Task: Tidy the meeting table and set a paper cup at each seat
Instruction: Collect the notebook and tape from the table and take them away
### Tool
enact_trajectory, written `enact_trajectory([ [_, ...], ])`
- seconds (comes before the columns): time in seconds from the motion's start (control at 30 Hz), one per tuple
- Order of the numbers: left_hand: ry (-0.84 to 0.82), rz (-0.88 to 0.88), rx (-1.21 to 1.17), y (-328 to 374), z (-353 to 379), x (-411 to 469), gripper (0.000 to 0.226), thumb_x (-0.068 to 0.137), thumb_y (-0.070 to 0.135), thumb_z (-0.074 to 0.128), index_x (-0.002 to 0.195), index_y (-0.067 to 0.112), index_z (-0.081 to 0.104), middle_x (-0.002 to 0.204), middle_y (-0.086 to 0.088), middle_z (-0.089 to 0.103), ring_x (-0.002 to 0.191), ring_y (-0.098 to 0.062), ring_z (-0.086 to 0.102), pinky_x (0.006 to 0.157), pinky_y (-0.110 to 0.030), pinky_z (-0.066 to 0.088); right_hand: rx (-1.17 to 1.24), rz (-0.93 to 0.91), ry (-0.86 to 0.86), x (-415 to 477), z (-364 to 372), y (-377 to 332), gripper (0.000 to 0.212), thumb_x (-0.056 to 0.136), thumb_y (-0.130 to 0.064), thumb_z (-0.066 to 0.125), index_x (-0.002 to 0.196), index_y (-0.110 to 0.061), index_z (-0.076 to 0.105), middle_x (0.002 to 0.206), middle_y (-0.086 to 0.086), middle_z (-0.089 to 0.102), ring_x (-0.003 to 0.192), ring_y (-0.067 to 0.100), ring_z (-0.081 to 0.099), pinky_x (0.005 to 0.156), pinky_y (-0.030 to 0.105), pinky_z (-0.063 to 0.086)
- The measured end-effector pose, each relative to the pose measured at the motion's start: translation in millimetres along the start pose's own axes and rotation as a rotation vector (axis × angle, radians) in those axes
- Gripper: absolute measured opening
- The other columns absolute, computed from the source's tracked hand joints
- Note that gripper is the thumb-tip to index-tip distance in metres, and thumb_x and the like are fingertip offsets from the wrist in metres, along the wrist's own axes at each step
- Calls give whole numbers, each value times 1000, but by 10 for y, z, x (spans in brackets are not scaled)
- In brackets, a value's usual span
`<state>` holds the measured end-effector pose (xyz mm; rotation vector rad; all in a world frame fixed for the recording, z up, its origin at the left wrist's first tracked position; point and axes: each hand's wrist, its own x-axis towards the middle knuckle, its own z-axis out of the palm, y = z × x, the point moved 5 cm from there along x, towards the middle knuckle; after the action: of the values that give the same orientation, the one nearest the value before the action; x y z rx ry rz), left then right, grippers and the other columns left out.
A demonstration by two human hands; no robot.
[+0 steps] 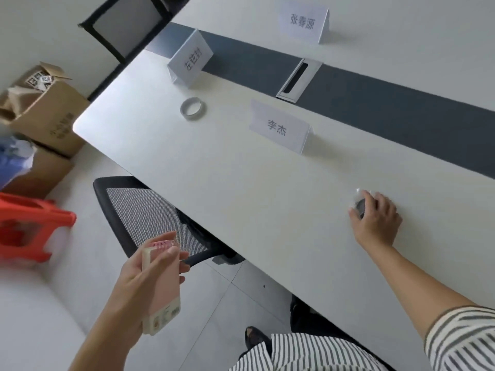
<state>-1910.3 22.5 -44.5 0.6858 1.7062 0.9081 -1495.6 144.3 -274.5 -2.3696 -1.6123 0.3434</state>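
The left hand (150,274), at 7 o'clock off the table's edge, is wrapped around a pink sleeve of paper cups (162,287). At 3 o'clock the right hand (377,220) rests on the white table (241,188), fingers curled over a small dark, blurred object (360,206). A tape roll (193,108) lies at 11 o'clock.

long white meeting table (241,199) with dark grey centre strip carries three folded white paper name cards (278,128), a clear tape roll (193,108).
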Motion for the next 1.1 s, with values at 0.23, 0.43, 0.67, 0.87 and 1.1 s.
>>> enact_trajectory([
  [0.23,43,-15,-94,-138,-183,-72,57,57,47,72,110,28,67,97,-17,74,84,-32,70,77,-43,54,544,60,-183,-121,-373,-849,39,82,-28,73,116,-13,60,110,8,66,98,28,62,88,39,48],
  [0.43,119,-23,-204,-226,-424,-198,38,78,35,65,113,23,64,100,-22,72,85,-34,69,80,-48,52,1144,-109,-675,-1158,-989,-2496,19,81,-14,76,95,-13,63,81,1,63,62,5,59,54,16,51],
  [0.67,206,-17,-436,-454,-885,-503,29,101,23,40,109,12,66,92,-15,73,78,-29,71,58,-37,56,1147,-632,-1120,-2640,-1285,-3562,51,69,-29,71,120,-25,65,124,-2,61,115,11,61,98,31,50],
  [0.87,199,47,-782,-682,-1590,-841,45,94,47,43,101,12,69,93,-14,67,79,-28,66,64,-39,55,890,-1115,-888,-3440,-1209,-4011,55,77,-26,66,129,-36,52,137,-24,51,129,-3,46,106,25,40],
  [1.1,213,242,-788,-964,-2843,-1287,65,86,47,55,122,-6,49,105,-21,56,95,-36,53,83,-49,44,768,-1296,-741,-4470,-891,-4893,55,67,-30,73,118,-37,57,115,-55,42,100,0,55,81,8,45],
])
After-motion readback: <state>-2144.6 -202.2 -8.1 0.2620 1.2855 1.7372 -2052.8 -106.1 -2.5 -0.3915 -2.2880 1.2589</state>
